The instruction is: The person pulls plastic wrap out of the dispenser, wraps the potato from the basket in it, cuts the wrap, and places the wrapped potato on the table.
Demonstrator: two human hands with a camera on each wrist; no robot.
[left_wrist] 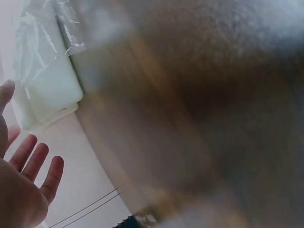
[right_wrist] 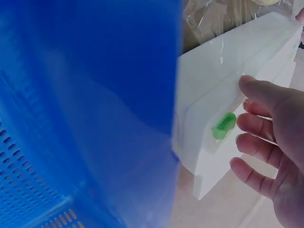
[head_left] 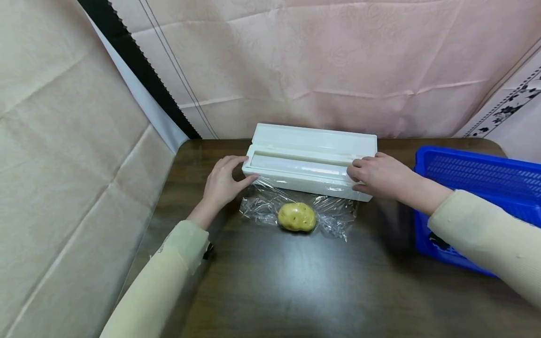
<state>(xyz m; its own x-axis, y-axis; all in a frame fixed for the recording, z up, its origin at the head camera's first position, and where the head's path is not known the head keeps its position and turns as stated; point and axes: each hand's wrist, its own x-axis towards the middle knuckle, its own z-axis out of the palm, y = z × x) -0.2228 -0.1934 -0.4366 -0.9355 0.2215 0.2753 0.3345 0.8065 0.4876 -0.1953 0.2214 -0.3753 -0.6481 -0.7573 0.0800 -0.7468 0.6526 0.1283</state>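
A white cling film box (head_left: pixel 296 185) stands with its lid (head_left: pixel 314 138) raised, showing a roll of clear film (head_left: pixel 296 164) inside. Film (head_left: pixel 259 206) runs out over the front onto the table. A yellow potato (head_left: pixel 297 217) sits on this crumpled film. My left hand (head_left: pixel 221 185) holds the box's left end between thumb and index finger; the other fingers (left_wrist: pixel 52 175) spread behind. At the right end, my right hand (head_left: pixel 378 176) has bent fingers over the roll compartment, thumb near the front edge. A green piece (right_wrist: pixel 224 126) shows beside those fingertips. Whether they pinch anything I cannot tell.
A blue plastic basket (head_left: pixel 477 155) with mesh walls stands at the right, under my right forearm. The brown table (head_left: pixel 274 291) ends at a pale cloth (head_left: pixel 317 61) behind the box, and another cloth (head_left: pixel 72 188) hangs on the left.
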